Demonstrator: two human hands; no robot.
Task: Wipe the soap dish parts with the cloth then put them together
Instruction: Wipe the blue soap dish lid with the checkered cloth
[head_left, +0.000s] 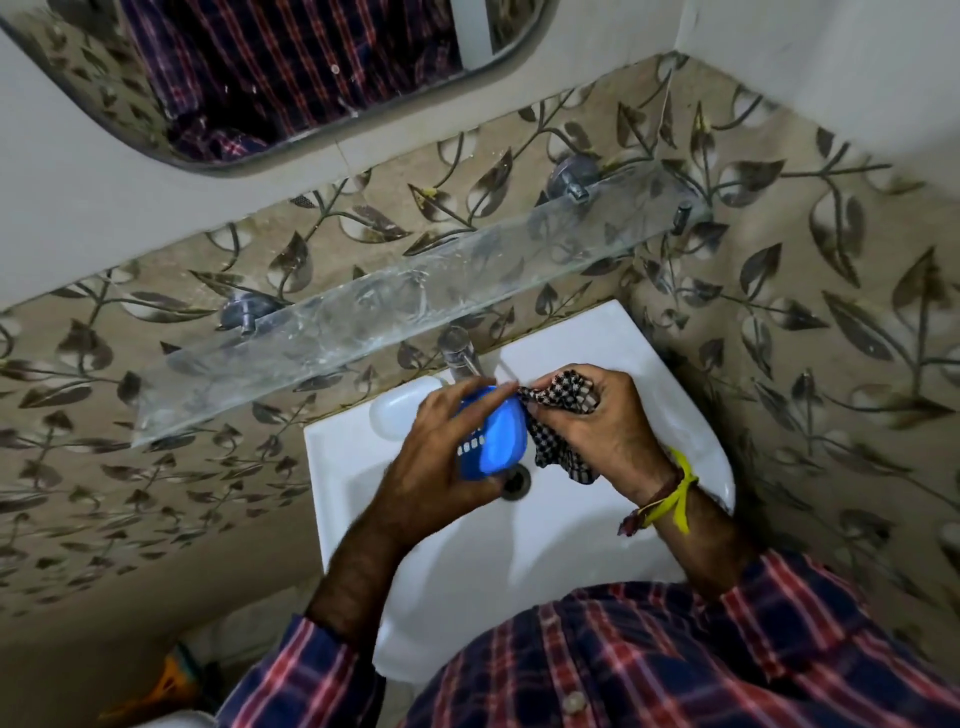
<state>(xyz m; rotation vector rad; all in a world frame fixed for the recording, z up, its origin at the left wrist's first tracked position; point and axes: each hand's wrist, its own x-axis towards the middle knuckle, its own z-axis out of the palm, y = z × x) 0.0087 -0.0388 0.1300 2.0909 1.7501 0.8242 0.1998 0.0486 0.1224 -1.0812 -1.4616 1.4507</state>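
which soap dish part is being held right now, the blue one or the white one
The blue part: the left hand grips it over the sink, against the cloth in the right hand. The white part lies untouched on the sink's rim.

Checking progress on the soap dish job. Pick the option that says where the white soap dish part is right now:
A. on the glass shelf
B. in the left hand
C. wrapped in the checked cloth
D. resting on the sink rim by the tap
D: the white soap dish part lies on the sink rim beside the tap, while the left hand holds the blue soap dish part.
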